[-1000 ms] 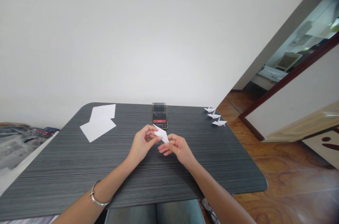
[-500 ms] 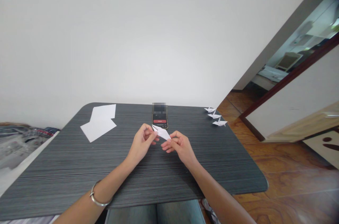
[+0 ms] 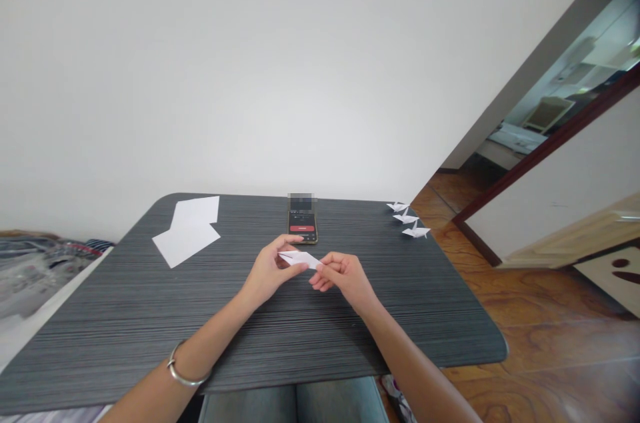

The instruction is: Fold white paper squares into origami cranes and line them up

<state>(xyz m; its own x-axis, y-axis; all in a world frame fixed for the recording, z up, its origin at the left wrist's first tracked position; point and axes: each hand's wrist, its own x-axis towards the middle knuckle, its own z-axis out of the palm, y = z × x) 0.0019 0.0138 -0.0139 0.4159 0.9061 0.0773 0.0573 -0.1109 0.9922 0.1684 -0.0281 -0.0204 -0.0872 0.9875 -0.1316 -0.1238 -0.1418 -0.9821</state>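
Note:
Between my two hands, above the middle of the dark table (image 3: 240, 343), is a folded white paper (image 3: 300, 258) in a long, pointed diamond shape. The thumb of my left hand (image 3: 273, 270) lies along the paper's near edge, and its index finger is stretched out beyond the far side. My right hand (image 3: 345, 276) pinches the right tip of the paper between thumb and fingers. A slit or fold line shows toward the left point. Some fingers of both hands are hidden behind the paper and the palms.
A phone (image 3: 303, 226) with a lit screen lies just beyond my hands. White paper sheets (image 3: 193, 233) overlap at the left. Three folded paper cranes (image 3: 416, 231) stand in a row near the right edge. A white wall (image 3: 300, 76) rises behind the table.
The folded paper has come slightly lower and lies flatter. My left index finger has stretched out over the far side, and the left thumb has slid right along the paper.

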